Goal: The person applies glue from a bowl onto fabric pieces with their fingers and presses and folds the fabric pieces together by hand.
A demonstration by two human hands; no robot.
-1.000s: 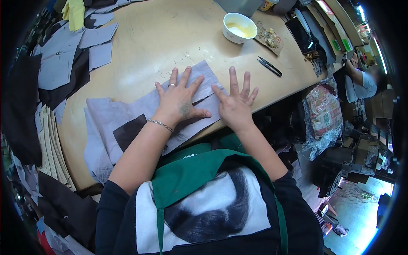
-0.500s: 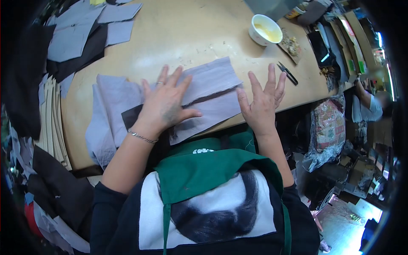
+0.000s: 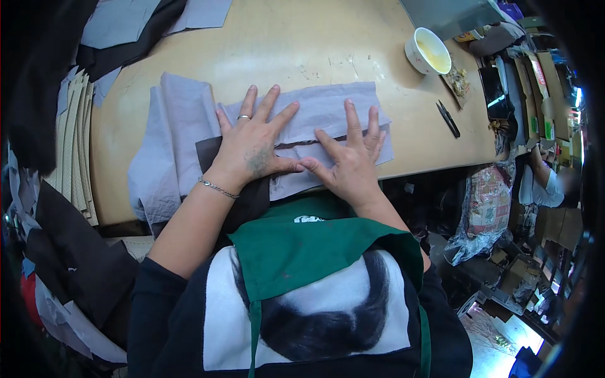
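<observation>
A lavender-grey piece of fabric [image 3: 334,101] lies on the wooden table, with a dark seam or slit running lengthwise between its two halves. My left hand [image 3: 254,135] rests flat on it, fingers spread. My right hand [image 3: 350,157] also lies on the fabric with its fingers apart, its thumb close to my left thumb at the seam. Bunched folds of the same cloth [image 3: 170,145] spread to the left. A piece of black fabric [image 3: 209,154] shows beside my left wrist, partly hidden under my forearm.
At the back right stand a white bowl [image 3: 411,55] with yellowish contents and small thread snips [image 3: 448,118]. A stack of cream strips [image 3: 74,145] sits along the left edge. More grey cut pieces [image 3: 120,22] lie at the back left. A plastic-wrapped bundle [image 3: 486,205] is beyond the table's front edge.
My right hand has moved left and come down onto the fabric beside my left hand. The fabric's two halves lie straighter. The view has shifted slightly.
</observation>
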